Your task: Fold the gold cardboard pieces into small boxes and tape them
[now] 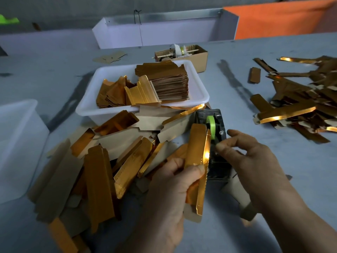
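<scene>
Gold box (197, 161) hiding tape dispenser (218, 161)

1. You face a pale grey counter (273, 179) that fills most of the view; dark smears streak its surface.
2. At its far edge stands a white partition (155, 33) with a metal strip along the top and a thin black wire hanging from it.
3. To your right behind it leans an orange panel (282, 21).
4. Beyond is a grey wall (73, 8).
5. The light is dim and cool.
</scene>
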